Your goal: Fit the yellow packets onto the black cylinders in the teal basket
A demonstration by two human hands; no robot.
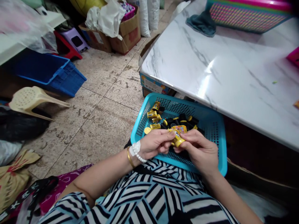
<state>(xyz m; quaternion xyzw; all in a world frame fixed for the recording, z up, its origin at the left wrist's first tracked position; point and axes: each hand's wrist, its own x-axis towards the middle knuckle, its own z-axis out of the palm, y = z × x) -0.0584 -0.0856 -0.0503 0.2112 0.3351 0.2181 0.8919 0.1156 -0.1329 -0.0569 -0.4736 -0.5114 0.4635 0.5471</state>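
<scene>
Fingertips of the left hand (159, 143) and right hand (203, 150) pinch a yellow tube (178, 142) above the basket (224, 149); loose pressure could drop it.

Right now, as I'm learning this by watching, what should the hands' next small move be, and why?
Probably have the right hand press its thumb along the yellow piece while the left hand steadies it. Both have fingers on it, above the basket, where yellow-covered cylinders lie near black pieces, so smoothing its surface seems sensible; whether any edge is loose I can't tell.
</scene>
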